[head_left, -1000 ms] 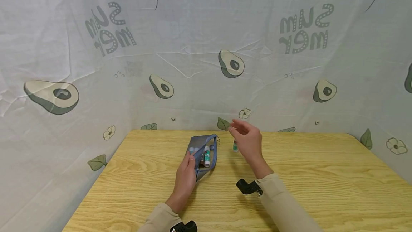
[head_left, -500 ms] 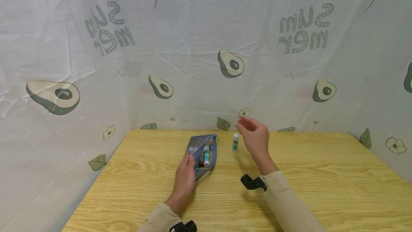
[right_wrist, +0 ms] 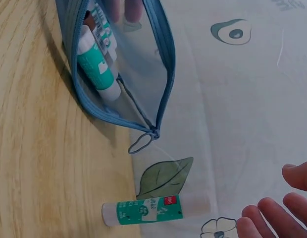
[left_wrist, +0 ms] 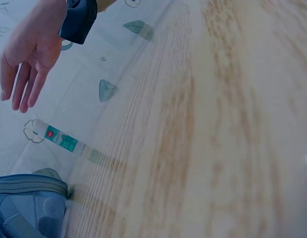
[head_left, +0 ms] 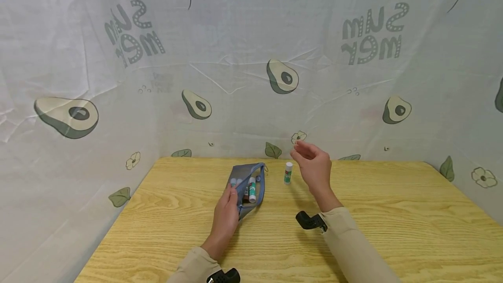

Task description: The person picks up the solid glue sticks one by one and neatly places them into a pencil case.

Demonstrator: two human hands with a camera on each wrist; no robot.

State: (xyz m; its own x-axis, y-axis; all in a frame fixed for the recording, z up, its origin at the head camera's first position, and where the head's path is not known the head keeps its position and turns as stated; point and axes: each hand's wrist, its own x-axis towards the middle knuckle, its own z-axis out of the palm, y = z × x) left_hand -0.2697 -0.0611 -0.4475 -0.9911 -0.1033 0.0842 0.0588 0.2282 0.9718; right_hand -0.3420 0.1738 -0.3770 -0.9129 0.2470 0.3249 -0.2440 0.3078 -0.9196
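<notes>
My left hand (head_left: 227,208) grips the near left side of a blue-grey mesh zip pouch (head_left: 243,171), whose zipped mouth gapes toward the right. Inside lie several glue sticks; one green-and-white glue stick (right_wrist: 98,64) shows at the mouth, beside a brown item (head_left: 246,194). Right of the pouch, another glue stick (head_left: 288,174) stands upright on the table with its white cap up. My right hand (head_left: 315,169) hovers just right of it, fingers relaxed, thumb apart and holding nothing. In the left wrist view this hand is seen apart from the glue stick.
The wood-grain table (head_left: 373,213) ends against a pale curtain (head_left: 235,112) printed with avocados and leaves. A thin cord loop (right_wrist: 141,143) hangs at the pouch's zip end. Black wrist cameras (head_left: 310,221) sit on both sleeves.
My right hand has let go of the upright glue stick and drawn back to the right, uncovering it. My left hand and the pouch have stayed in place.
</notes>
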